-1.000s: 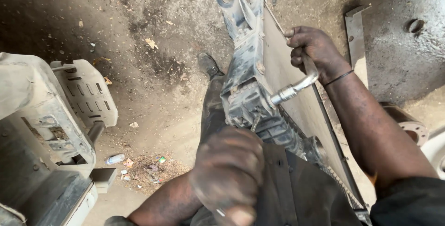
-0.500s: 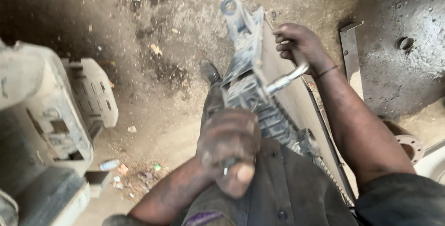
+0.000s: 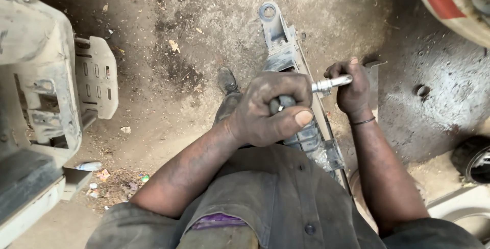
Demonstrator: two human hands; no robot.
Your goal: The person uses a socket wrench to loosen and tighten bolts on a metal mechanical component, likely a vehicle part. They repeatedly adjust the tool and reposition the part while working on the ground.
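While I look down from the head view, both hands sit at frame centre over the long part.
Left hand (image 3: 270, 108): fist curled tight round the dark handle of the ratchet wrench (image 3: 316, 89); thumb lies flat along the lower right of the fist, nail up.
Wrench position: handle buried inside the left fingers, only a short dark stub shows between them; the shiny metal end sticks out to the right of the knuckles, pointing toward the right hand.
Right hand (image 3: 352, 88): fingers closed over the far edge of the radiator assembly (image 3: 293, 65), right of centre; the wrench's bright tip touches or overlaps its fingers, and I cannot tell whether they pinch it.
Radiator assembly: grey, dusty, runs from upper centre down toward lower right, propped against my lap; a round mounting eye at its top end.
Shoe (image 3: 227, 81): dark, just left of the assembly, on the dirt ground (image 3: 204, 34).
Grey plastic panel (image 3: 46, 90): left edge of frame, well apart from both hands.
Wristband (image 3: 363, 122): thin, dark, on the right wrist.
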